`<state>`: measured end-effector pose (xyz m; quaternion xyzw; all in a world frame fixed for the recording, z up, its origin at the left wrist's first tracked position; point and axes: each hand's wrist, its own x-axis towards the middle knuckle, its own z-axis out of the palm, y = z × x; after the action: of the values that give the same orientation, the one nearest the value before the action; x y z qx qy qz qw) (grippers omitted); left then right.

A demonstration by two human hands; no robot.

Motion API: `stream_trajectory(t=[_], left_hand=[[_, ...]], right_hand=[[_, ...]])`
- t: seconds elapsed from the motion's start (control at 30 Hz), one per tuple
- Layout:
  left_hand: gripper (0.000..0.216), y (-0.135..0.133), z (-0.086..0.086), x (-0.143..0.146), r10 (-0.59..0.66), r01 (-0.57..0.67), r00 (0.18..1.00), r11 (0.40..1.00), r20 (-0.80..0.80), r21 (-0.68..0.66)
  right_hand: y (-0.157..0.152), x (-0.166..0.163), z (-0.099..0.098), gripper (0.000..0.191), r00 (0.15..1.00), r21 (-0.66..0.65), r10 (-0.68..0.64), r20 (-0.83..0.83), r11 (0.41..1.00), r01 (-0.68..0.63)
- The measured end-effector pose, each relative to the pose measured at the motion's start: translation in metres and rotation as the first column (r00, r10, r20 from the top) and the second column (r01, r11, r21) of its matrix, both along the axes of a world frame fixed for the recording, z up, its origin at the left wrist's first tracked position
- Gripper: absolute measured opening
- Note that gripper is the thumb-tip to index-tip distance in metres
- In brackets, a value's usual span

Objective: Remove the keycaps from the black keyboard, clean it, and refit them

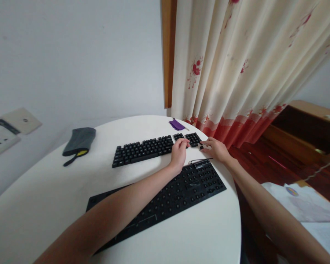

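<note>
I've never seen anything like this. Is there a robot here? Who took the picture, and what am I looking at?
There's no robot here, just a person's bare left hand and right hand. The single picture comes from a camera worn on that person's head, looking forward and down.

On the rounded white table lies a long black keyboard base with bare switches, partly under the left forearm. Beyond it, black plastic keycaps are set out in keyboard-like rows. Farther back are a soft grey pouch and a small purple cloth-like item.

Both hands are at the keycaps, toward the right end. Whether either has a grip on one is too small to tell.
</note>
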<state>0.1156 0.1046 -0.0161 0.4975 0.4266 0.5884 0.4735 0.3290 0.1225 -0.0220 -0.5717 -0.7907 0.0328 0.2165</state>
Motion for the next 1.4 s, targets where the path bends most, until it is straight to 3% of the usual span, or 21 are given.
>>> stream_trajectory(t=[0.3,1.1,1.3,1.4], left_hand=[[0.024,-0.001,0.001,0.001,-0.003,0.003,1.0,1.0,0.022,-0.019],[0.02,0.0,-0.003,0.001,-0.019,0.018,1.0,1.0,0.02,0.016],[0.021,0.001,-0.004,0.002,-0.009,0.009,0.999,1.0,-0.031,0.027],[0.022,-0.001,0.001,0.0,0.016,-0.003,0.99,0.996,-0.143,0.089]], right_hand=[[0.004,0.007,-0.002,0.049,1.0,0.048,-0.025,0.014,0.999,0.024],[0.002,-0.006,-0.002,0.04,0.997,0.089,-0.062,0.045,0.994,0.058],[0.001,-0.007,-0.001,0.04,0.997,0.102,-0.065,0.046,0.993,0.06],[0.003,-0.006,-0.003,0.035,0.999,0.103,-0.018,0.033,0.995,0.014]])
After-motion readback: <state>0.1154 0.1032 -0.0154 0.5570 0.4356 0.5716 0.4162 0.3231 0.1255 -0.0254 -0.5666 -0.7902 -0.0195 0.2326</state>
